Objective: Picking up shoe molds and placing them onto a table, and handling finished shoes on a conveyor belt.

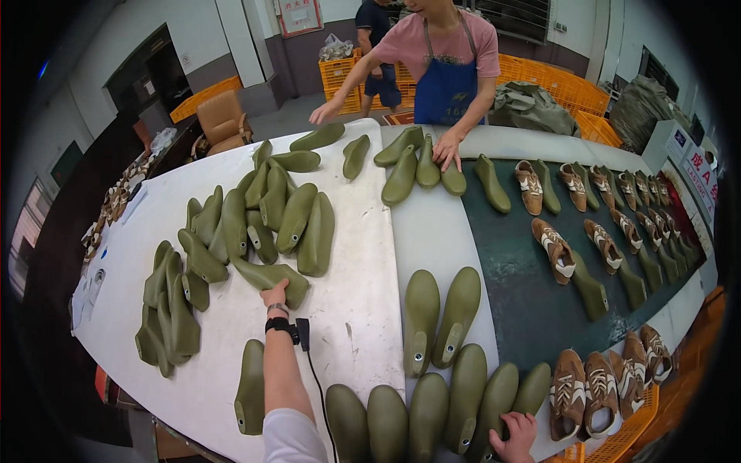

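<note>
My left hand [275,295] is closed on the near side of a green shoe last [261,272], which lies at the front of a loose heap of green lasts [231,224] on the white table. At the lower right, my right hand [515,437] has its fingers curled over a green last [495,397] in the near row of upright lasts. Its grip is partly hidden. A pair of lasts [421,312] stands just beyond that row. One single last [250,386] lies left of my left forearm.
Opposite, a person in a blue apron [451,92] reaches over lasts on the far side. Rightward runs a dark green belt [505,255] with brown sneakers [553,248] and lasts in rows. More sneakers [567,393] stand near right. A black cable [318,386] trails beside my left forearm.
</note>
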Demonstrator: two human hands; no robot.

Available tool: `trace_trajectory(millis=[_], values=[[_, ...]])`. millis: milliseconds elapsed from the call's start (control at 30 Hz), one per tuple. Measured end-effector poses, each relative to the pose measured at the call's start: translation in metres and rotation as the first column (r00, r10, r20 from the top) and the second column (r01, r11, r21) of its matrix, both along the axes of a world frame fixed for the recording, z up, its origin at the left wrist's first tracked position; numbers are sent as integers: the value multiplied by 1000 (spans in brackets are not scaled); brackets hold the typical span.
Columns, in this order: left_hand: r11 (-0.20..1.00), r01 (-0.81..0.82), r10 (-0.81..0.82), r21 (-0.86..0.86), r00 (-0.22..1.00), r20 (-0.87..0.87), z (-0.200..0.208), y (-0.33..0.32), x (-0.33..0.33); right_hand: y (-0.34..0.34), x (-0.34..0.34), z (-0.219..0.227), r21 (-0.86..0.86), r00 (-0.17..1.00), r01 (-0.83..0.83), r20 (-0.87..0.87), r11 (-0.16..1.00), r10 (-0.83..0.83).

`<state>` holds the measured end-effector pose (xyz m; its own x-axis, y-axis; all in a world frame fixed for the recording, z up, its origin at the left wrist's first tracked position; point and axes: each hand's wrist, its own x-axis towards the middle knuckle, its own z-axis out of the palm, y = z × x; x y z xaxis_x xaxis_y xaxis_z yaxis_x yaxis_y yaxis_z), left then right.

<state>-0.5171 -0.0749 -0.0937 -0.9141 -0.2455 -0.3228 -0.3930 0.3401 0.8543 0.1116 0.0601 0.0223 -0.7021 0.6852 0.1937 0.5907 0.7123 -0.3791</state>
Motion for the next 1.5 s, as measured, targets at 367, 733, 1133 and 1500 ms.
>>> trace_trajectory(millis=[367, 733, 1133, 1500], values=[[135, 201, -764, 970, 645, -28, 68, -34, 207, -1, 6, -22, 66, 999, -8, -34, 998, 10], [263, 958, -964, -114, 265, 10, 60, 57, 260, -2, 0, -17, 51, 998, 2, -64, 999, 2], [813, 150, -433, -562, 801, -413, 39, 8, -86, -4, -7, -11, -4, 991, 29, 129, 1000, -28], [670, 307, -539, -676, 827, -158, 38, -36, -35, -3, -16, -9, -6, 984, 17, 177, 1000, -16]])
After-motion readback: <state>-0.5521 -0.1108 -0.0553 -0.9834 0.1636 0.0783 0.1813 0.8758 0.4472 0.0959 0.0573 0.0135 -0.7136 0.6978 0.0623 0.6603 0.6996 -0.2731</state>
